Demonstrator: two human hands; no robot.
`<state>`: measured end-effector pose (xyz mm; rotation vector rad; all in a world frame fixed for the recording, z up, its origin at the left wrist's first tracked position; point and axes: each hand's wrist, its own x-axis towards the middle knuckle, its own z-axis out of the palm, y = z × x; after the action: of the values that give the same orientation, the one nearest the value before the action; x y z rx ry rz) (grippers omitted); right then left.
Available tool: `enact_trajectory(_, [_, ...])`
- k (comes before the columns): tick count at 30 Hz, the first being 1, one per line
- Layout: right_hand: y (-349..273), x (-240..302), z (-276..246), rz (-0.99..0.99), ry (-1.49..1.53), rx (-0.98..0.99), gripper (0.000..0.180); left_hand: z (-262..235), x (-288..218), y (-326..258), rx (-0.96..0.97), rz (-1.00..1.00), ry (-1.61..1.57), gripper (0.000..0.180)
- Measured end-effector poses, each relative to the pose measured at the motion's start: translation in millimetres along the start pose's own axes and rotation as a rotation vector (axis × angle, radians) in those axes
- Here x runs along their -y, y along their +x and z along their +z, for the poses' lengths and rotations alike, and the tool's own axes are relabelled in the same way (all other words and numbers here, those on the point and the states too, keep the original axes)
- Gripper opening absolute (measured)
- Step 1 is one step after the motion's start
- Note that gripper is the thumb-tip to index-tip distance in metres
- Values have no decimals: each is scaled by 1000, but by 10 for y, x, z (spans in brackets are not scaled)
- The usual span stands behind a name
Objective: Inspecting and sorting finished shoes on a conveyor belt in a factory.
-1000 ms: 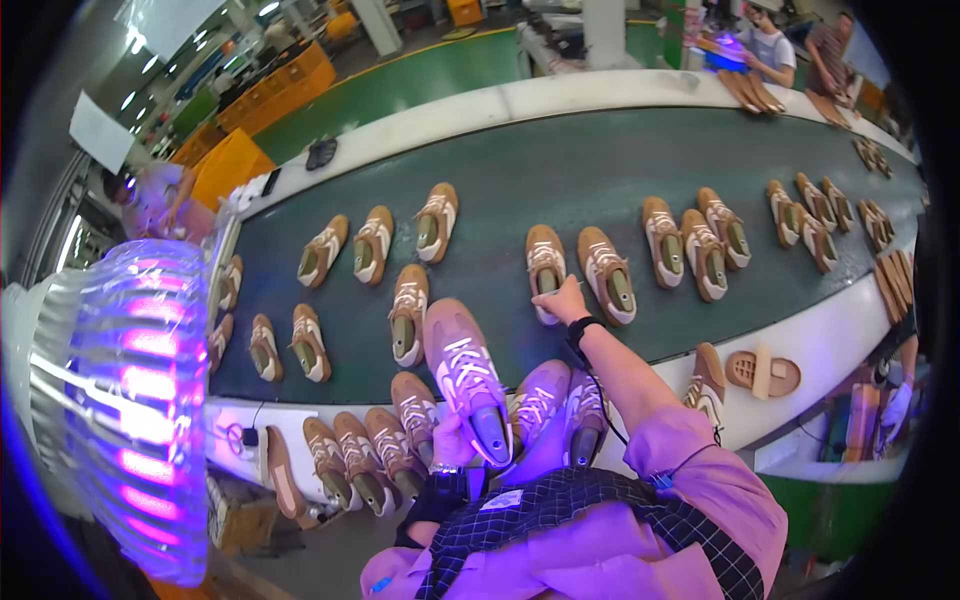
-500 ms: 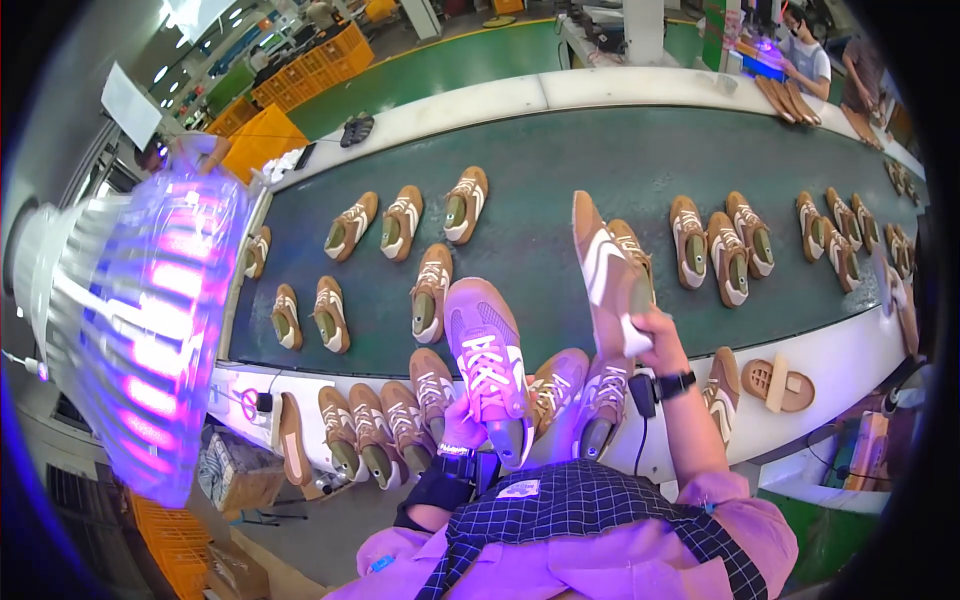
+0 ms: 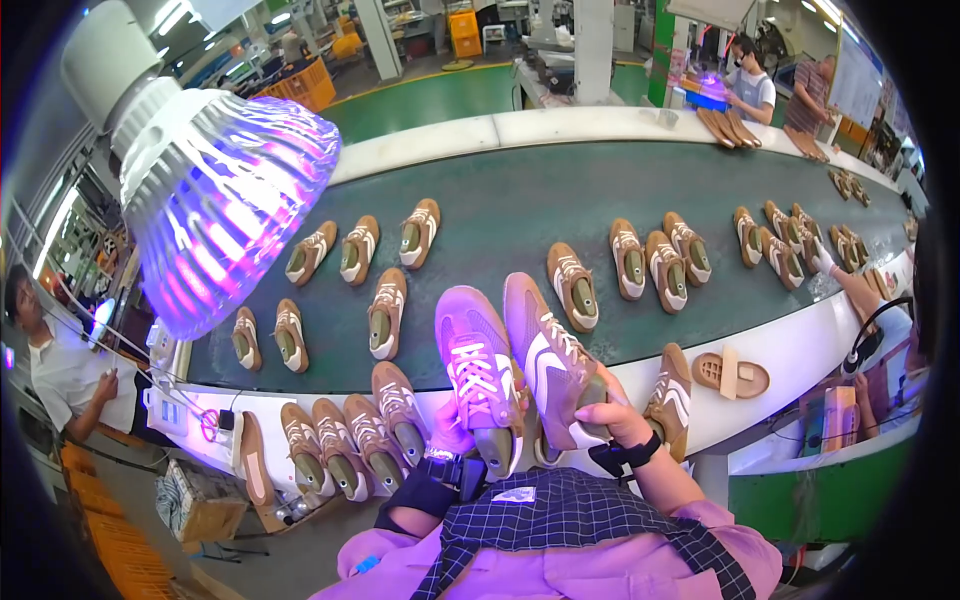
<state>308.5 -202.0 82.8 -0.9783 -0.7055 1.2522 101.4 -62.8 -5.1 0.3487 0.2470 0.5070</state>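
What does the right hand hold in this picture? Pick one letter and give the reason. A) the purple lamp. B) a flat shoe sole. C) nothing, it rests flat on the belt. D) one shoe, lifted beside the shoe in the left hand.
D: the right hand grips a tan and white shoe by its heel end, held up next to the shoe in the left hand, above the conveyor belt.

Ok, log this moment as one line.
left hand: holds left sneaker | right hand: holds right sneaker | conveyor belt: shoe pairs
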Motion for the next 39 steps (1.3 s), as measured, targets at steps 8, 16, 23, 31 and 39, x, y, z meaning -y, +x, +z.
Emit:
enact_trajectory(8, [212, 103, 142, -420, -193, -1, 90, -15, -112, 38, 56, 129, 55, 70])
enact_trajectory(16, [328, -477, -154, 241, 499, 171, 51, -45, -54, -109, -36, 79, 70, 65])
enact_trajectory(23, [346, -474, -235, 283, 402, 133, 57, -92, -22, -139, -109, 6, 31, 65])
enact_trajectory(31, [352, -315, -183, 192, 338, 194, 69, -112, -78, -37, -91, -21, 112, 68])
enact_trajectory(39, [661, -117, -288, -27, 598, -181, 45, 281, -339, 376, -28, 169, -151, 49])
